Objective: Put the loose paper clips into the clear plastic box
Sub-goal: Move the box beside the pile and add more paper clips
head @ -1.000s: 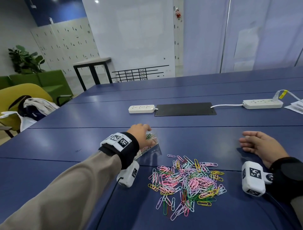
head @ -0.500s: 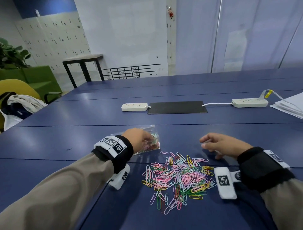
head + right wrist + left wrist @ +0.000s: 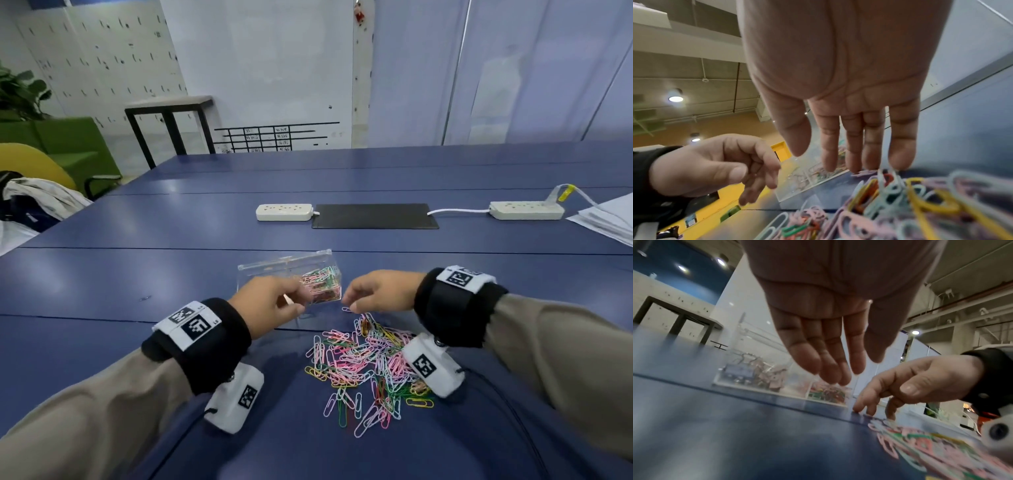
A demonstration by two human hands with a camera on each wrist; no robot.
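Blue tabletop carries everything. Clear plastic box sits near the middle of the near half, long axis running left-right w/ a slight tilt, its clear lid swung up along the far side. Inside: coloured clips bunched toward the right end, left part hidden by the hand in the head view; left wrist view shows clips in 2 compartments. No readable writing on the box.

Loose paper clips lie in a flat pile toward the near edge, just right of and nearer than the box, pointing every which way; pink, white, green, yellow, a few red.

Left hand is at the box's near-left side, fingers loosely extended, holding nothing per wrist view. Right hand is over the pile's far edge, just right of the box, fingers relaxed & angled down, tips at or touching the top clips; no clip pinched.

Wristbands carry black & white square markers, no legible text
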